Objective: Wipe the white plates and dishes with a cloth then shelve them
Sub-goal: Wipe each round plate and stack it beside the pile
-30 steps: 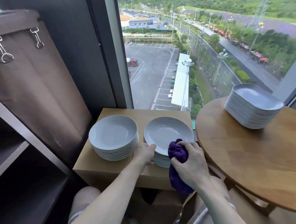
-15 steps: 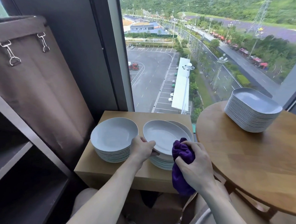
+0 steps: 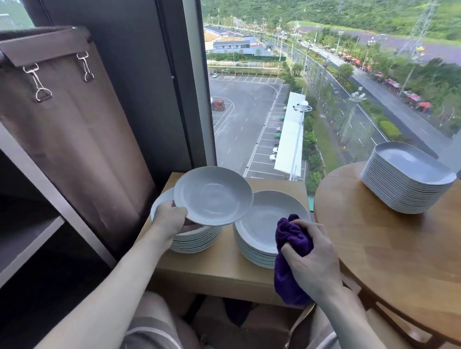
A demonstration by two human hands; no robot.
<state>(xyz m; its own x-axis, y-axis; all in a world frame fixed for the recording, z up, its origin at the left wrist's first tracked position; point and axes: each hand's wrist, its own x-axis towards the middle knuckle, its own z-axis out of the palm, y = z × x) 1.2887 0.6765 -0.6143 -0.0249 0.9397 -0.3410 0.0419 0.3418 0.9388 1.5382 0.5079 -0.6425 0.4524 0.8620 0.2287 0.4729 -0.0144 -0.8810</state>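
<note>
Pinching the near-left rim of a single white plate (image 3: 213,195), the fingers (image 3: 180,213) of the left hand (image 3: 172,218) are clamped on it, thumb on top and the rest hidden beneath. A second ago that plate lay on top of the right stack (image 3: 262,221) with the hand only at its edge. Now it is lifted clear and held nearly level, up and to the left of that stack, over the left stack (image 3: 198,239).

The right hand (image 3: 313,266) has barely shifted. Its fingers (image 3: 308,225) are curled tight around the bunched purple cloth (image 3: 288,241) at the near edge of the right stack, and the cloth's tail hangs below the worktop (image 3: 219,266).

With one plate separated, wiping can begin: the cloth likely has to travel left to meet it. Shelving would follow on the shelf unit (image 3: 25,240), far left of the right stack.

To the right of that stack a round table (image 3: 405,266) carries a pile of squarish dishes (image 3: 408,182), apparently waiting their turn.
</note>
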